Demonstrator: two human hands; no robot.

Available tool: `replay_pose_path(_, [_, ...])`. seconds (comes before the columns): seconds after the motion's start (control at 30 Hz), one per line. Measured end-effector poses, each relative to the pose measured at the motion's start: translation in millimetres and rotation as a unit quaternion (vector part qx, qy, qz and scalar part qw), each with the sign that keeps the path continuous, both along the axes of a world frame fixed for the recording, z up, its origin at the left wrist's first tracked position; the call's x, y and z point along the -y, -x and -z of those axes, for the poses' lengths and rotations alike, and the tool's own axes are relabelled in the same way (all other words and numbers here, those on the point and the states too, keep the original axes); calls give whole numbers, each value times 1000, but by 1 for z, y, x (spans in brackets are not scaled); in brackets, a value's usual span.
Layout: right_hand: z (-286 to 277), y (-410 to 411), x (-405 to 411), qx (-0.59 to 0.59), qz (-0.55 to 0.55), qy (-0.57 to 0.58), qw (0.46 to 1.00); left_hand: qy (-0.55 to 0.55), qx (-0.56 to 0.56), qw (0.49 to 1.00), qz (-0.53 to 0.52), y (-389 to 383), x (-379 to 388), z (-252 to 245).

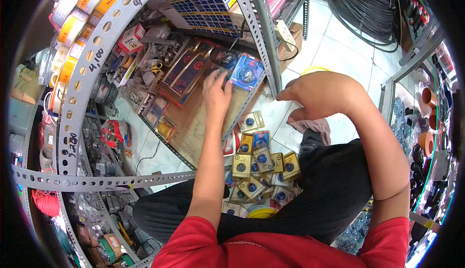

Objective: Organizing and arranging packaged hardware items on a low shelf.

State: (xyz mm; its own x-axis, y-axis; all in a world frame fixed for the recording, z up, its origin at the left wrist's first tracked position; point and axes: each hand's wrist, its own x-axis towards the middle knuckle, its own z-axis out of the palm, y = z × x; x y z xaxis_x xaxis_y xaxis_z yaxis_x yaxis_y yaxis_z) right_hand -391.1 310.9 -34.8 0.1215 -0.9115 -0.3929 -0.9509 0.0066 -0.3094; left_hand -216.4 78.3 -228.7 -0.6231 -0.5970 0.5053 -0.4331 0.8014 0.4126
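Note:
My left hand [217, 88] reaches onto a low wooden shelf board [198, 122], its fingertips at a dark packaged item. Whether the fingers grip that item or only touch it cannot be seen. Beside them lies a blue blister pack [247, 71] with a round part under clear plastic. Packaged metal handles [189, 70] lie to the left on the board. My right hand [308, 92] hangs over the floor past the shelf's edge, thumb and fingers apart, with nothing visible in it. Between my legs is a pile of small boxed items [252, 186] with round blue centres.
A perforated steel upright [259, 24] stands between my hands, with a white power strip [285, 35] on it. Black coiled cable [363, 10] rests on the tiled floor. A perforated rail [109, 182] crosses at left. At right is a glass-edged display [427, 151].

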Motion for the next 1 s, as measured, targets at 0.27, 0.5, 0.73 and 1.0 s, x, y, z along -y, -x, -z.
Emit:
replay_pose_path(0.27, [2,0,-1,10,-7,23,1000,-5,163,986,-20,28,4,34])
replay_pose_path(0.5, [8,4,-5,12,-4,50,999,-17,183,983,-27,32,4,29])
replay_pose_path(0.73, [4,2,-2,7,-2,17,1000,-18,173,984,-41,28,-4,23])
replay_pose_path(1.0, [6,5,-6,6,8,5,1000,8,13,998,-58,47,38,16])
